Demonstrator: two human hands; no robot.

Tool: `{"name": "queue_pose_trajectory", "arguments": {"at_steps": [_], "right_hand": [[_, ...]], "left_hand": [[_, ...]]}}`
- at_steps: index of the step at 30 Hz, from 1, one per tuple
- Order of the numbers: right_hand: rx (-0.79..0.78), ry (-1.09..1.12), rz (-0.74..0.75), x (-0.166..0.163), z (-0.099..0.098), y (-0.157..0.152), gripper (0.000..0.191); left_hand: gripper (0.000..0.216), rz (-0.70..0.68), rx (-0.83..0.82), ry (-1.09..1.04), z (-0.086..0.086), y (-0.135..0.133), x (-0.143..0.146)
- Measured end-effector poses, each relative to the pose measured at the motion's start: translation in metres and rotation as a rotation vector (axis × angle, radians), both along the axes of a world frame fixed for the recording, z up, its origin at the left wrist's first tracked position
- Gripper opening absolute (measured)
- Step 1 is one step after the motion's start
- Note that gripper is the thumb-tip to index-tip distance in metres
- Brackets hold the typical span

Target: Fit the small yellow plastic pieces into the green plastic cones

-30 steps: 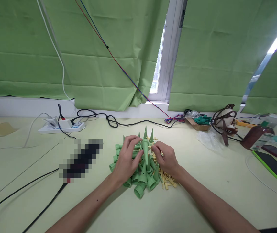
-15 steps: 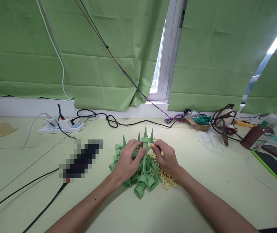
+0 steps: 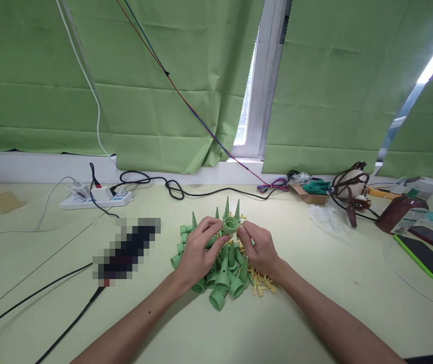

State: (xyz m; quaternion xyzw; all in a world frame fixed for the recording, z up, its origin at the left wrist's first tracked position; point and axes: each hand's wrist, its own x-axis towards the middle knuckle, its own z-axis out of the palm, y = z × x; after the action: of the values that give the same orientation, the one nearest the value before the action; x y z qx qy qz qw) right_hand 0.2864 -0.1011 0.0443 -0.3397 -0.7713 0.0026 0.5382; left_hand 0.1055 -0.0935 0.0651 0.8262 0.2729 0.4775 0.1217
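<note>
My left hand (image 3: pixel 203 245) is closed around a green plastic watering spike (image 3: pixel 230 225), whose round open mouth faces me. My right hand (image 3: pixel 258 245) pinches at the right side of that mouth; a small yellow plastic valve (image 3: pixel 240 229) shows at its fingertips, mostly hidden. Under and in front of both hands lies a heap of green spikes (image 3: pixel 222 278), several with cones or cup ends showing. Small yellow valves (image 3: pixel 261 283) are piled on the right of the heap, partly beneath my right hand.
A blurred dark device (image 3: pixel 127 253) with a cable lies to the left. Behind it sits a white power strip (image 3: pixel 97 199). On the right are a clear plastic bag (image 3: pixel 328 220), a dark red bottle (image 3: pixel 402 215) and a green-edged phone (image 3: pixel 429 260). A black cable (image 3: pixel 216 193) runs along the back.
The held spike has turned from lengthwise, tapered body towards me, to its open mouth facing me. My right hand has shifted slightly, staying at its side.
</note>
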Motion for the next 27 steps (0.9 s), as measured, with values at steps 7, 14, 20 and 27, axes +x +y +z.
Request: {"name": "queue_pose_trajectory", "arguments": {"at_steps": [7,14,20,27], "right_hand": [[-0.006,-0.033,-0.008,0.0,-0.001,0.0,0.03],[0.022,0.059,-0.05,-0.002,0.003,-0.002,0.024],[0.022,0.113,-0.032,0.0,0.003,-0.001,0.019],[0.023,0.074,-0.003,0.0,0.002,0.0,0.017]], "left_hand": [[0.019,0.012,0.066,-0.02,-0.004,0.002,-0.001],[0.021,0.16,0.009,-0.018,0.0,-0.002,0.001],[0.026,0.182,-0.106,-0.066,0.007,-0.004,0.0],[0.044,0.083,-0.321,-0.042,0.005,-0.005,0.0]]}}
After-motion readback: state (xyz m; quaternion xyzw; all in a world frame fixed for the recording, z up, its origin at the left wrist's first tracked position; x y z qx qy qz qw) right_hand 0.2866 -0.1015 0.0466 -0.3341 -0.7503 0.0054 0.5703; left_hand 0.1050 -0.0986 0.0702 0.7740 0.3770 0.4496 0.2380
